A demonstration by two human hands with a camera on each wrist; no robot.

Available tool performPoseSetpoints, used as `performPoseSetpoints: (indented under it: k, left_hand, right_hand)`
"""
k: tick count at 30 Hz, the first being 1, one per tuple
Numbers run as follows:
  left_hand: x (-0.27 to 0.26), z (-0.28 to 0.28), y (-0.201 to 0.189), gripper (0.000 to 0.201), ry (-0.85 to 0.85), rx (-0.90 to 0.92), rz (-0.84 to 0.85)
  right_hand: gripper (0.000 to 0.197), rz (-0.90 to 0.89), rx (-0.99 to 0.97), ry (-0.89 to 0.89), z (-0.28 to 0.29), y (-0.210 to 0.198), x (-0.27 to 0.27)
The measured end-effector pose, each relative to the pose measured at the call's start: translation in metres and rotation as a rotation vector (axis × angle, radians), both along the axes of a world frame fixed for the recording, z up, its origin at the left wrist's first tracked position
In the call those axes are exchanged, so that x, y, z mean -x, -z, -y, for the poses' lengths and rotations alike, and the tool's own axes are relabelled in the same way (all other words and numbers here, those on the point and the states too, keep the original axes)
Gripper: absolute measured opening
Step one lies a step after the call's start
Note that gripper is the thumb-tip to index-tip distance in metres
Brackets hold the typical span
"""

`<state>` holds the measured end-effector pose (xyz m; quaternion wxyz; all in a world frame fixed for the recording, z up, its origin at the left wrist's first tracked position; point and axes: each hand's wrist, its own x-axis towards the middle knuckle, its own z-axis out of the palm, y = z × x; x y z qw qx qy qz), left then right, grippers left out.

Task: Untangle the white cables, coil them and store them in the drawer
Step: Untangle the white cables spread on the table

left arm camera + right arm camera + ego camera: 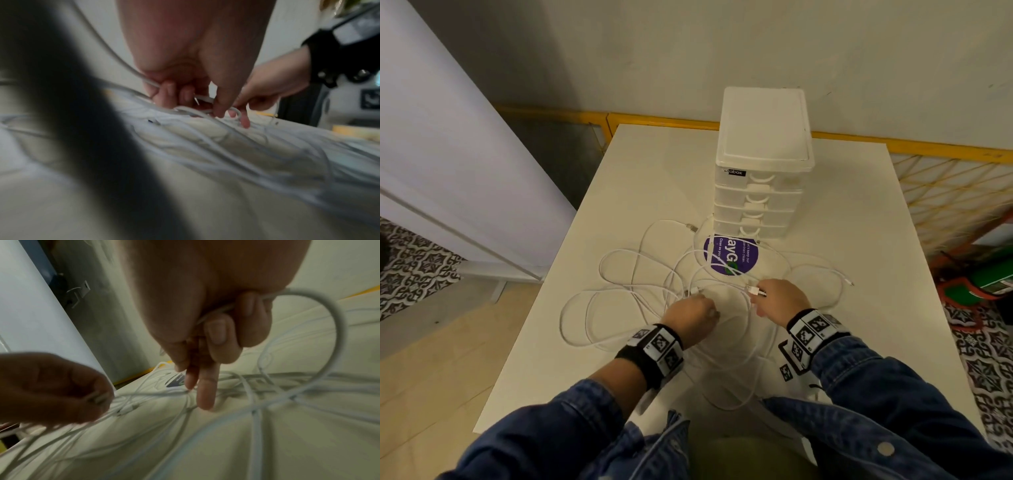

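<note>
Fingers point(216, 335) of both hands pinch white cables point(619, 294) tangled across the white surface point(859, 212); behind them a four-drawer plastic organizer point(760, 192) stands shut near the wall, contents indiscernible.

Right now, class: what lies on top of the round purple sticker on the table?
White cables cross the purple sticker, and the drawer unit stands over its far edge, hiding that part. Some of the print is covered. Both hands work nearer, off the sticker.

Plain pale wall point(688, 51), white table point(654, 164), yellow lattice railing point(945, 192) (patterned tiles point(410, 270) beyond)
</note>
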<state>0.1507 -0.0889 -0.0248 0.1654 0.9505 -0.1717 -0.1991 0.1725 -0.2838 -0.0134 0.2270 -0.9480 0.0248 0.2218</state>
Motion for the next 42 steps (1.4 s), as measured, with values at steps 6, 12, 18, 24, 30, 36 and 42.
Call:
performPoseSetpoints:
  k: [6,12,18,24,30,36,42]
  left_hand:
    - [-0.003,-0.030,-0.020,0.012,-0.364,0.431,0.129]
    - [0.008,-0.040,-0.019,0.016,-0.193,0.230,-0.075]
    - [-0.003,-0.050,-0.031,0.020,-0.226,0.199,-0.110]
    - [-0.061,-0.052,-0.066,0.023,-0.581,0.225,0.147]
    - [-0.139,-0.024,-0.064,0.032,-0.417,0.046,0.038]
    - [-0.172,-0.001,-0.028,0.039,-0.204,-0.088,-0.055]
    - [-0.168,-0.001,-0.012,0.042,-0.231,-0.184,-0.132]
  right_hand:
    - [0.037,0.049,0.117,-0.005,-0.013,0.004,-0.001]
    - [0.033,-0.021,0.189,-0.065,-0.027,0.002,-0.003]
    - [0.026,0.082,-0.083,0.041,-0.004,-0.021,-0.004]
    - [0.024,0.301,-0.150,0.135,0.014,-0.062,-0.005]
    - [0.030,0.394,-0.446,0.258,0.006,-0.082,-0.012]
    - [0.034,0.393,-0.554,0.331,0.002,-0.093,-0.022]
    - [0.029,0.417,-0.539,0.396,0.004,-0.085,-0.028]
